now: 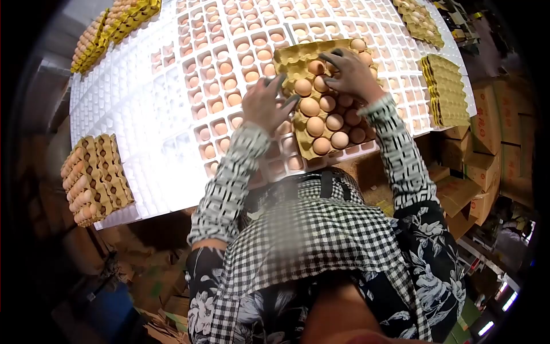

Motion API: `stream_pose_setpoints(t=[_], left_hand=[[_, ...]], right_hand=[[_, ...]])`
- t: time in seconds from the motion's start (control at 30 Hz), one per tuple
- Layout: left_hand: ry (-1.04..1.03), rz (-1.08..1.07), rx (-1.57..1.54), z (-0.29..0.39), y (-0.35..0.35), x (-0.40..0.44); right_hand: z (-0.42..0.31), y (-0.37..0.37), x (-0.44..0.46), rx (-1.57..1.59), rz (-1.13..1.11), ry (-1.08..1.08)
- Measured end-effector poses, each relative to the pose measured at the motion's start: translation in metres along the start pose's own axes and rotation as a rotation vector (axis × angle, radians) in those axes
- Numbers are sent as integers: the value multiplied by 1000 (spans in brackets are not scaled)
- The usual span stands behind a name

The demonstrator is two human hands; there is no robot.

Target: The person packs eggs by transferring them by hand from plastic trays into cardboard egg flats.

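A yellow-brown pulp egg tray (289,57) lies at a slant over the white foam trays, with several brown eggs (315,125) in its cups; its upper left cups hold no eggs. My left hand (265,103) is at the tray's left edge, its dark-tipped fingers and thumb apart and nothing in them. Over the upper part of the tray, my right hand (354,75) reaches down with dark fingers spread around eggs. Part of the tray and some eggs are hidden beneath that hand.
White foam trays (150,143) cover the table, many of their cups holding eggs. Pulp trays with eggs (86,178) stand at the left front corner, more (117,23) at the back left. Stacked pulp trays (444,92) sit at the right edge, with cardboard boxes (487,126) beyond.
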State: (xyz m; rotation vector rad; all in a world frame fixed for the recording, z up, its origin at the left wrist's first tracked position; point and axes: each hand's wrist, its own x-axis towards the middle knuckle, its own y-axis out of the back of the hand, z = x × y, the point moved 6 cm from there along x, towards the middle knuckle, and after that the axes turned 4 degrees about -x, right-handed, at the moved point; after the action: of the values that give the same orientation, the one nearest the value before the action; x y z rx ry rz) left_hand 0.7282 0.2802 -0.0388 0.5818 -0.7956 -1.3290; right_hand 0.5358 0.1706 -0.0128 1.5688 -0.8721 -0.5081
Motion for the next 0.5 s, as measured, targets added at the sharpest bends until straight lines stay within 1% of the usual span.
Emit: stream_pose_setpoints(t=[0.03, 0.07, 0.1, 0.13, 0.17, 0.2, 0.23, 0.27, 0.3, 0.33, 0.37, 0.4, 0.43, 0.5], left_hand=[[25, -90, 148, 13, -9, 23], [54, -240, 246, 17, -25, 41], [86, -390, 342, 19, -38, 53], [64, -497, 428, 29, -51, 65], [19, -435, 510, 34, -50, 65], [5, -420, 460, 36, -48, 62], [-14, -408, 409, 34, -45, 56], [55, -231, 140, 25, -34, 49], [132, -172, -199, 3, -32, 45], [341, -90, -728, -4, -27, 45], [559, 11, -1260, -4, -30, 48], [521, -22, -1522, 0, -23, 56], [490, -45, -1374, -12, -28, 66], [441, -294, -565, -1, -39, 97]], right_hand=[[9, -15, 13, -45, -47, 46], [25, -24, 23, -94, -104, 2], [38, -19, 32, -58, -193, -50], [56, -14, 35, -111, -294, -30], [61, -15, 36, -170, -393, -7], [65, -23, 33, 8, -367, -28], [65, -22, 29, 17, -266, 35], [68, -18, 25, 26, -162, 97], [71, -11, 23, 33, -48, 152], [88, -7, 17, 342, -34, 53], [118, 0, 8, 655, 115, -34], [142, 11, 3, 984, 164, -141], [163, 25, 1, 1310, 204, -255], [182, 61, 8, 1188, 147, -256]])
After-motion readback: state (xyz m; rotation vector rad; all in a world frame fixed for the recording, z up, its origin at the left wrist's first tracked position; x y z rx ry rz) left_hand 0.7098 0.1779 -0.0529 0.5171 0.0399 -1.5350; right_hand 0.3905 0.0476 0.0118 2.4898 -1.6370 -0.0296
